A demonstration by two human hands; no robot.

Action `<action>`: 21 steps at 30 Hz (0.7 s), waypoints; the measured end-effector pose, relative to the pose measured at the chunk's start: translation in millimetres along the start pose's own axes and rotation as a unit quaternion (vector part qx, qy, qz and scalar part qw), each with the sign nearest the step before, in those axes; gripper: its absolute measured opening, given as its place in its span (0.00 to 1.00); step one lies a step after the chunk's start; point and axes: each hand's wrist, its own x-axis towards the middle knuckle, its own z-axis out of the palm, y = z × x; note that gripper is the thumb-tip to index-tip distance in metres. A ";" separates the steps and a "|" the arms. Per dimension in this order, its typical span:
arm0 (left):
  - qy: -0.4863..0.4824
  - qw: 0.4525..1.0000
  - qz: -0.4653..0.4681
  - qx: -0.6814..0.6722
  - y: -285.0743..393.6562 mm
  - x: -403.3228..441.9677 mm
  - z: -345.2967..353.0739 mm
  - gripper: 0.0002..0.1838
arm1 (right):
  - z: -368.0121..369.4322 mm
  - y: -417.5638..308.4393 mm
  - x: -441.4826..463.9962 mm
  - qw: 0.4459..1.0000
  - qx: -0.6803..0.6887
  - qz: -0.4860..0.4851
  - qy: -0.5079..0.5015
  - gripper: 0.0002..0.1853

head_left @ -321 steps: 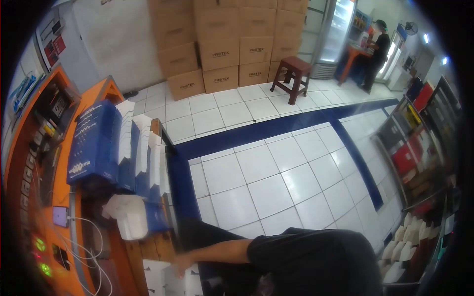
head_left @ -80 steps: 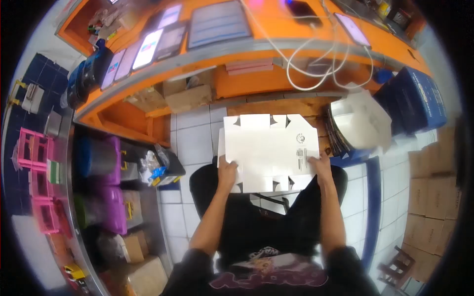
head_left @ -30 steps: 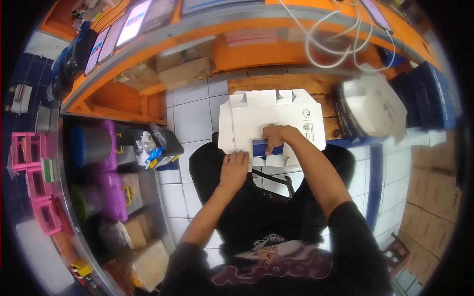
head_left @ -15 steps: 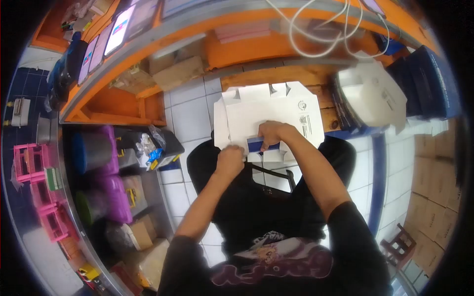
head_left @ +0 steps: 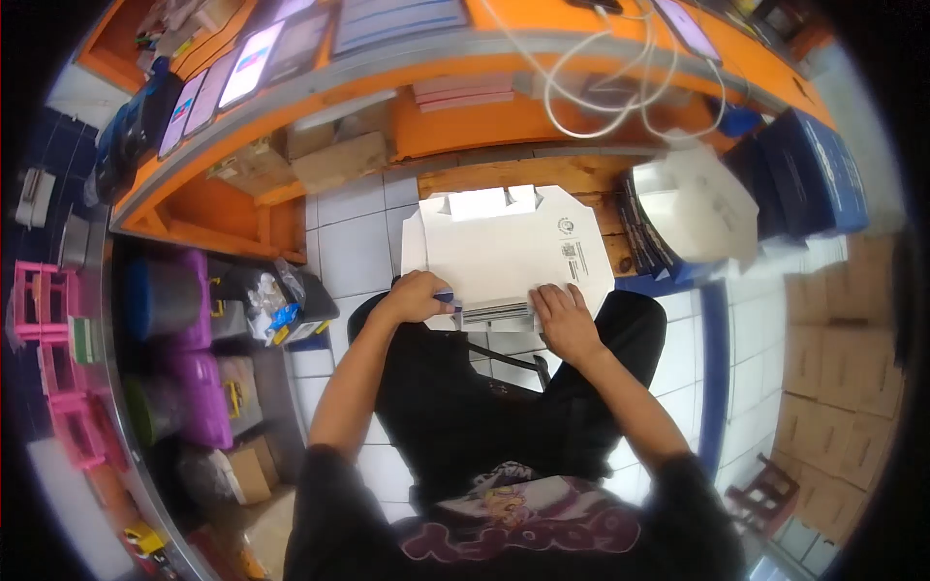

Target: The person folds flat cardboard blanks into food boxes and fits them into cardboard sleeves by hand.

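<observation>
A flat white cardboard box blank (head_left: 504, 257) with cut corners and small printed marks lies in front of me, over my knees and by the wooden planks. At its near edge, between my hands, several layered edges show, like a stack of blanks. My left hand (head_left: 415, 297) is closed on the near left edge, its thumb by a small dark blue patch. On the near right part of the blank rests my right hand (head_left: 567, 321), fingers stretched over the surface and its thumb near the edge. White flaps (head_left: 489, 202) stand at the far side.
Folded white cardboard (head_left: 697, 203) lies on dark stacked boxes at the right, beside blue boxes (head_left: 809, 174). An orange shelf holds phones (head_left: 250, 66) and a white cable (head_left: 581, 116). Purple-lidded bins (head_left: 201, 397) stand left; brown cartons (head_left: 823, 387) are stacked right.
My right hand has moved from the blue cutout to the right along the near edge. My left hand has shifted left. The flaps at the blank's far side have changed position.
</observation>
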 end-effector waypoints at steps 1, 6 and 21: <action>-0.002 1.000 -0.010 -0.006 3.5 -2.8 -3.0 0.14 | 9.5 1.3 1.1 1.000 -0.008 -0.004 0.026 0.29; 0.007 0.999 -0.035 0.031 -1.7 -4.3 4.9 0.15 | 21.2 8.6 19.8 0.994 0.099 0.001 -0.048 0.13; -0.011 0.998 -0.046 0.045 2.5 -6.0 19.9 0.19 | 25.3 65.7 110.8 0.911 0.236 -0.034 -0.335 0.14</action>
